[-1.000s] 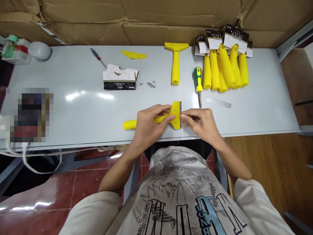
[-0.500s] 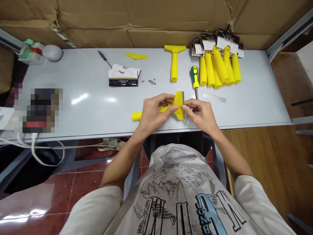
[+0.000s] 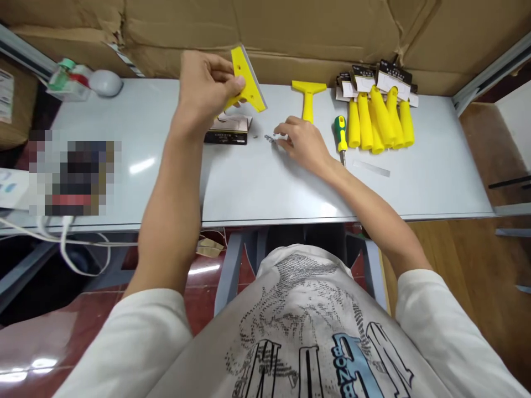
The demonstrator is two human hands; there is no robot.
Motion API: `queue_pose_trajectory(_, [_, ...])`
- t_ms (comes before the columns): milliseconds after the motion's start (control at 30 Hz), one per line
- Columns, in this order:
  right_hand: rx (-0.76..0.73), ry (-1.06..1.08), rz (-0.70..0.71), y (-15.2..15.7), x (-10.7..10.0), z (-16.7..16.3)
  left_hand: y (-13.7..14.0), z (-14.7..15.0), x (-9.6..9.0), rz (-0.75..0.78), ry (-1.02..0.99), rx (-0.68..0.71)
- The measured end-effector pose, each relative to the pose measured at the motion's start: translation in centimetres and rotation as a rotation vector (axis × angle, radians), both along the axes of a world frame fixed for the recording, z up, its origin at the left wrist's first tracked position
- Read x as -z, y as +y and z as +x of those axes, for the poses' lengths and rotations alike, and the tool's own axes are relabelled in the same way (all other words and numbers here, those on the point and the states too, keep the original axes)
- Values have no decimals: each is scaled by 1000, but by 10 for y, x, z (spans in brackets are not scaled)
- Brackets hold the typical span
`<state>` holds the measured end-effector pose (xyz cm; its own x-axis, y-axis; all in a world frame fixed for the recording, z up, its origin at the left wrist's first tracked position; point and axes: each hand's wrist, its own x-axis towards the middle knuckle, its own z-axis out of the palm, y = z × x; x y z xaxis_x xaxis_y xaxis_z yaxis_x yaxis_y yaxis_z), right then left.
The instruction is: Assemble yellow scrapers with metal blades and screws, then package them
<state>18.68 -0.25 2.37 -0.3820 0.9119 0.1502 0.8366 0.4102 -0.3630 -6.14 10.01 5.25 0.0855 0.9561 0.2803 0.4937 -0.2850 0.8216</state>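
Observation:
Raised above the back of the table, my left hand is closed on a yellow scraper. A thin metal blade runs along the edge of the scraper's head, and two small holes show in its face. My palm and fingers hide most of the handle. Low over the tabletop, my right hand has thumb and fingertips slightly apart beside a small heap of screws. A single screw lies just left of the heap. Whether a fingertip touches a screw is too small to tell.
Black-and-white header cards lie behind my left wrist. Another yellow scraper body rests at the back. To the right are a green-yellow screwdriver, a loose blade and several yellow handles with cards. Cardboard backs the table.
My left hand has lifted the scraper up and to the left, tilting it. My right hand has left the blade edge and moved forward and left to the screws.

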Motion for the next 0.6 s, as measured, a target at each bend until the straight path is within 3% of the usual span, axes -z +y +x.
queue_pose_trajectory(100, [-44, -33, 9, 12, 8, -14, -2, 5, 3, -13, 35, -2])
queue_pose_trajectory(267, [-68, -33, 80, 13, 26, -14, -15, 18, 1, -22, 130, -162])
queue_pose_trajectory(400, [-86, -39, 118, 12, 33, -11, -13, 17, 5, 58, 208, -225])
queue_pose_trajectory(500, [-93, -64, 128, 11, 34, -10, -1, 6, 22, 233, 227, -167])
queue_pose_trajectory(600, [-114, -51, 159, 10, 31, -7, 20, -11, 52, 394, 207, -85])
